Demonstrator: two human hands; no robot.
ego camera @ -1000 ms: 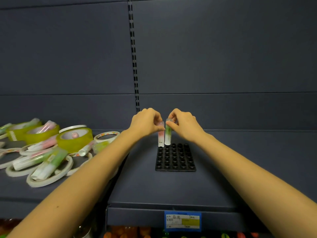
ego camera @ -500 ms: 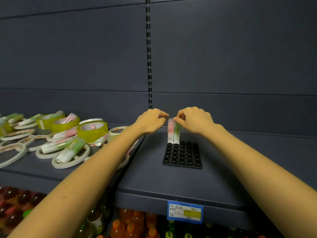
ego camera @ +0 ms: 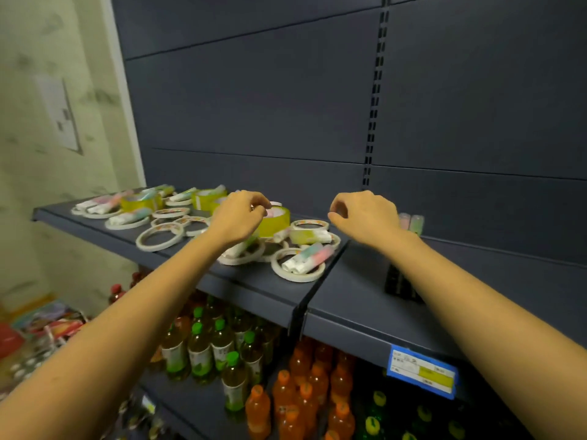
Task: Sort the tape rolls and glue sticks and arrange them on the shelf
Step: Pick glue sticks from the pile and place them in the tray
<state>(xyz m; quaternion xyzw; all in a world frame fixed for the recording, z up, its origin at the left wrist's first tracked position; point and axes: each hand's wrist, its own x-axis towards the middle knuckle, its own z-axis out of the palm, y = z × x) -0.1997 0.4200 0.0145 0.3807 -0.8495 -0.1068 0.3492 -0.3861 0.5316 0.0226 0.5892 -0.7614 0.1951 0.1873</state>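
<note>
On the shelf (ego camera: 355, 300), right of the seam (ego camera: 320, 274) between its two boards:
- Two glue sticks, one pink (ego camera: 404, 220) and one green (ego camera: 416, 223), upright and side by side, at the far edge of a black tray (ego camera: 399, 285). The right forearm hides most of the tray.
- Right hand (ego camera: 365, 217): in the air just right of the seam and in front of the sticks. Fingers loosely curled, thumb near forefinger, nothing held.

Left of the seam:
- Left hand (ego camera: 236, 217): raised over the pile, fingers loosely curled, no item seen in them. Whether the tips touch the yellow roll (ego camera: 278, 222) behind them cannot be told.
- Unsorted pile: more yellow rolls (ego camera: 139, 202) further left, and many flat white rings (ego camera: 160, 237) lying across the board.
- Loose glue sticks lie on and inside the rings. One pink-and-green bunch (ego camera: 308, 259) rests in the ring (ego camera: 298, 273) nearest the seam.

Below the seam:
- Blue and yellow price tag (ego camera: 422, 371) on the shelf's front edge, to the right.
- Green-capped bottles (ego camera: 200, 350) and orange bottles (ego camera: 305, 385) on the lower shelves.
</note>
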